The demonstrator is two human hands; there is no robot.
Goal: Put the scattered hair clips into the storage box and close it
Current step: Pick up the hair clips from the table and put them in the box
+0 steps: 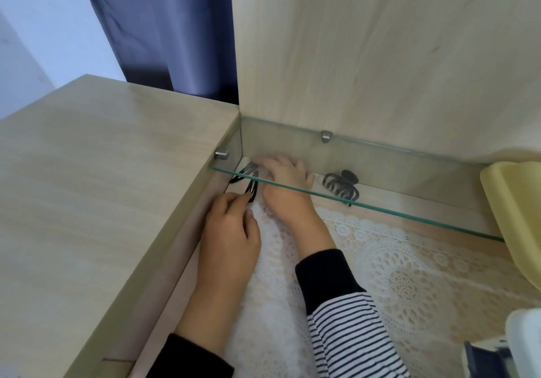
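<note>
My left hand [231,231] pinches a couple of black snap hair clips [252,189] at the front edge of a glass shelf [409,216], close to the left wooden side panel. My right hand [285,183] reaches under the glass into the back left corner, where its fingertips close on a silver hair clip [248,168]. A black claw clip [341,186] lies to the right of that hand, by the shelf's front edge. A pale yellow plastic container [512,213] stands at the right edge, partly cut off.
A white lace doily [395,275] covers the desk surface under my arms. The wooden side panel [181,246] hems in the left, and a wooden back panel [380,55] rises behind. A white and dark object [521,339] sits at the bottom right corner.
</note>
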